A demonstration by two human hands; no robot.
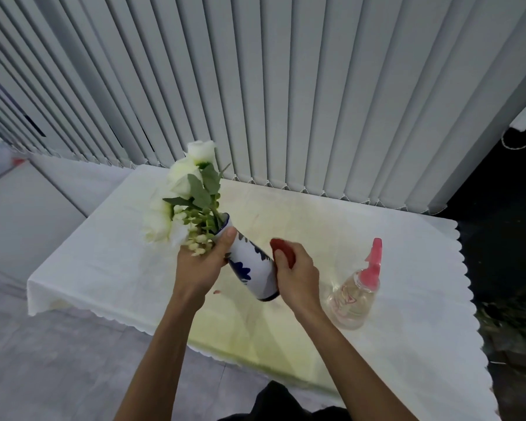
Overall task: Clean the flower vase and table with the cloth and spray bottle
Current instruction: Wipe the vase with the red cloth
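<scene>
A white vase with blue flower patterns [252,265] is held tilted above the table, its mouth pointing up and to the left. White roses and green leaves [182,202] stick out of it. My left hand [201,262] grips the vase at its neck. My right hand [298,275] presses a bunched red cloth [281,249] against the vase's right side. A clear spray bottle with a pink trigger head [357,290] stands on the table to the right of my right hand, apart from it.
The table wears a white cloth with a scalloped edge [401,226], yellowish in the middle. Grey vertical blinds [286,86] hang just behind it. A small red speck [216,292] lies on the cloth below the vase. Grey floor is at the left.
</scene>
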